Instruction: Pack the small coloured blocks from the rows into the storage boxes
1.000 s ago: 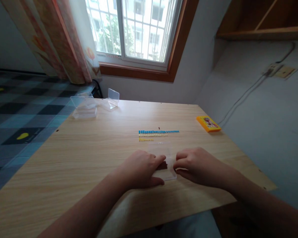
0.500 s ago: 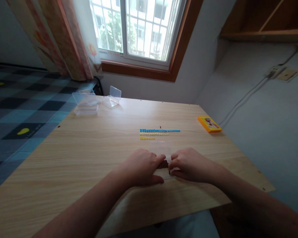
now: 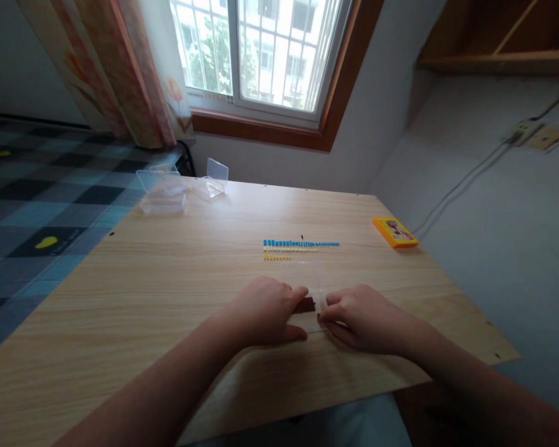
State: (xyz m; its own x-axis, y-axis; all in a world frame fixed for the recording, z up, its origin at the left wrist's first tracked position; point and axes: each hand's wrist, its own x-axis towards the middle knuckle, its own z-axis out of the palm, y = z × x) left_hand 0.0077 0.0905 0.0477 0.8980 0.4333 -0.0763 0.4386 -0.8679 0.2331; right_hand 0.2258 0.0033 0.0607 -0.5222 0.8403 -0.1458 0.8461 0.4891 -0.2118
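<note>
An open clear plastic box (image 3: 313, 324) lies on the table in front of me, its see-through lid (image 3: 302, 273) folded away from me. Inside it is a block of dark brown pieces (image 3: 305, 305). My left hand (image 3: 272, 310) grips the box from the left, thumb at the near side and index finger at the far side. At the box's right end, my right hand (image 3: 361, 316) has its fingers pinched on a small dark brown piece (image 3: 319, 317), mostly hidden by the fingertips. Beyond the lid run rows of tiny blue pieces (image 3: 279, 243), cream pieces (image 3: 284, 249) and yellow pieces (image 3: 274, 257).
Two more open clear boxes, one larger box (image 3: 163, 202) and one smaller box (image 3: 212, 188), stand at the table's far left. An orange-yellow case (image 3: 395, 232) lies near the right edge. One tiny dark piece (image 3: 302, 236) sits behind the blue row.
My right hand has shifted slightly right and toward me, away from the brown block, uncovering more of it. My left hand keeps its place on the box.
</note>
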